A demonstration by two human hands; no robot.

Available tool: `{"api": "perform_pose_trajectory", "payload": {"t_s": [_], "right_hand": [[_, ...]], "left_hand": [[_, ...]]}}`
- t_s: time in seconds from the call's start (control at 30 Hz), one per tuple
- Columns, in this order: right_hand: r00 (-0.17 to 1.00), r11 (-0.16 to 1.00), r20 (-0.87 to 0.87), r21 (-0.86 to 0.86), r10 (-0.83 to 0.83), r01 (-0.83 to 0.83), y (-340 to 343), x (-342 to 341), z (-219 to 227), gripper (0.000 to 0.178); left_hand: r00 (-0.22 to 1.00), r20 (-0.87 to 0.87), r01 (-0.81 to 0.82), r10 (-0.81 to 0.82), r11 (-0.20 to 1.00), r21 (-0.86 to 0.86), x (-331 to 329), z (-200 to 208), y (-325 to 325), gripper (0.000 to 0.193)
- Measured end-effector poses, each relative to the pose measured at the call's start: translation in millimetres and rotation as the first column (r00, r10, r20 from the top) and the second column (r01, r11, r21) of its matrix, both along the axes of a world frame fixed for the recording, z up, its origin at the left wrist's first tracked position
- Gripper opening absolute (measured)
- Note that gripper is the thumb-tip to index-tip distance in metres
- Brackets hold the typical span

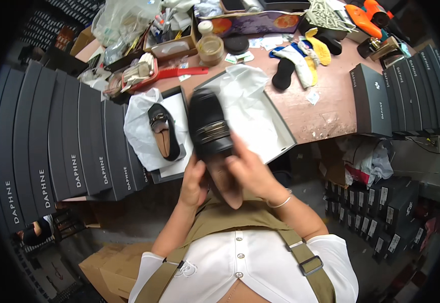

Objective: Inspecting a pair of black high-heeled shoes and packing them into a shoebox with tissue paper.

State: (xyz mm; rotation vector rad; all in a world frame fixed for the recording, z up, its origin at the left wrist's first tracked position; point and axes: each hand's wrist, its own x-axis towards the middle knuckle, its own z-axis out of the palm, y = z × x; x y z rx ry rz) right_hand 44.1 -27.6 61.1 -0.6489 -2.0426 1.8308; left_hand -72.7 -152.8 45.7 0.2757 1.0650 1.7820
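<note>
Held up in front of my body is a black loafer (209,108) with a gold metal bar across its upper, its toe pointing away from me. My right hand (255,174) grips its right side, thumb at the opening. Around the left side near the heel, my left hand (194,182) is closed. A matching black loafer (167,135) lies on white tissue paper (140,129) in an open shoebox (172,177) to the left. Behind the held shoe, a dark-edged open box part (283,121) has crumpled white tissue (247,96) in it.
Dark shoeboxes (61,136) stand in a row at left, and more (374,101) at right. Across the table's back are a red-handled brush (182,71), a glue jar (210,49), a black pad (283,74), cloths (300,63) and an orange tool (362,20). Stacked boxes (376,212) sit below right.
</note>
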Motion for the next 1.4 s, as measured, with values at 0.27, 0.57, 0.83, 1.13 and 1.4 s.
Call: {"api": "perform_pose_trajectory", "payload": {"t_s": [0.27, 0.57, 0.83, 1.13, 1.4], "right_hand": [[0.981, 0.879, 0.117, 0.437, 0.152, -0.189, 4.9, 8.4, 11.4, 0.094], [0.856, 0.758, -0.364, -0.65, -0.366, 0.048, 72.0, 107.2, -3.4, 0.081], [0.562, 0.442, -0.663, -0.748, -0.494, -0.495, 70.7, 106.6, -36.0, 0.097], [0.58, 0.475, -0.655, -0.753, -0.484, -0.455, 48.6, 103.8, -17.2, 0.092], [0.898, 0.806, -0.328, -0.59, -0.294, 0.049, 28.0, 167.5, 18.6, 0.084]], "left_hand": [[0.944, -0.307, -0.137, 0.122, 0.99, -0.027, 1.2, -14.2, 9.6, 0.048], [-0.134, -0.892, -0.001, -0.433, 0.9, -0.436, -135.2, -57.0, 221.8, 0.054], [0.425, -0.896, -0.003, -0.129, 0.99, -0.143, -160.9, 57.1, 176.7, 0.02], [0.168, -0.985, -0.062, 0.047, 0.997, 0.037, -101.4, 74.2, 136.9, 0.024], [0.396, -0.918, -0.137, 0.004, 0.989, -0.054, -45.4, -30.4, 160.4, 0.006]]}}
